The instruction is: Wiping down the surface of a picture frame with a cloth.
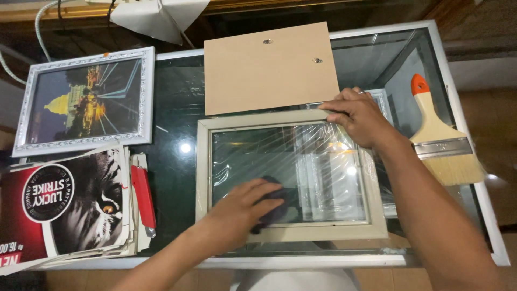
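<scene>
Head camera, steep downward look, close over glass table [177,161]

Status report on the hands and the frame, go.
Left hand presses dark cloth on the frame glass. Right hand steadies its top corner. Backing board lies behind, paintbrush right.

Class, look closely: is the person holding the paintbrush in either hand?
No: the paintbrush lies untouched on the glass table, right of the right hand.
</scene>
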